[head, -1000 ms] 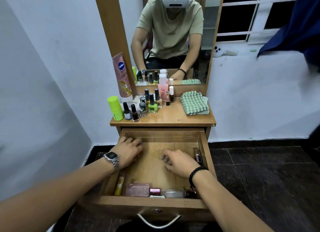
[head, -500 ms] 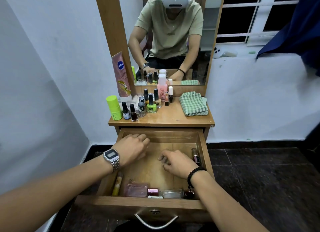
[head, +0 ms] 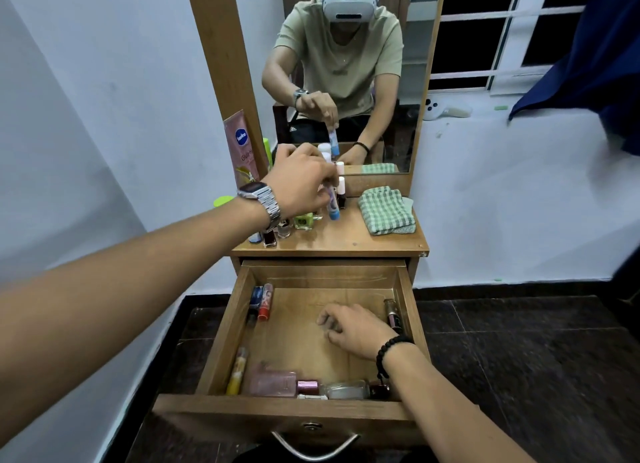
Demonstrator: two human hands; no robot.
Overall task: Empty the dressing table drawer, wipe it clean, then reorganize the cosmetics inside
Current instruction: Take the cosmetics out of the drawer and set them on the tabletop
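The drawer (head: 304, 410) is pulled fully out toward me, and I can see cosmetics lying along its edges: two small tubes (head: 262, 301), one dark and one red-capped, side by side at the back left, a yellow tube (head: 237, 371) further forward on that side, a pink perfume bottle (head: 277, 383) and a clear bottle (head: 346, 389) lying against the front wall, and a dark tube (head: 393, 315) along the right wall. Above the drawer, the wooden tabletop (head: 346, 241) carries a cluster of nail polish bottles (head: 298, 222) on its left side, partly hidden behind my left wrist, and a folded green checked cloth (head: 386, 210) on its right. A pink lotion tube (head: 242, 151) leans against the wooden frame of the mirror (head: 381, 81), which reflects a seated person in a headset. Pale walls, a window at upper right with a blue curtain (head: 595, 57), and a dark tiled floor surround the table. My left hand (head: 301, 182) reaches over the tabletop, fingers curled round the top of a blue-capped stick (head: 333, 208), held upright with its lower end just at the wood beside the bottles. My right hand (head: 353, 327) rests on the drawer floor, fingers loosely bent, holding nothing.
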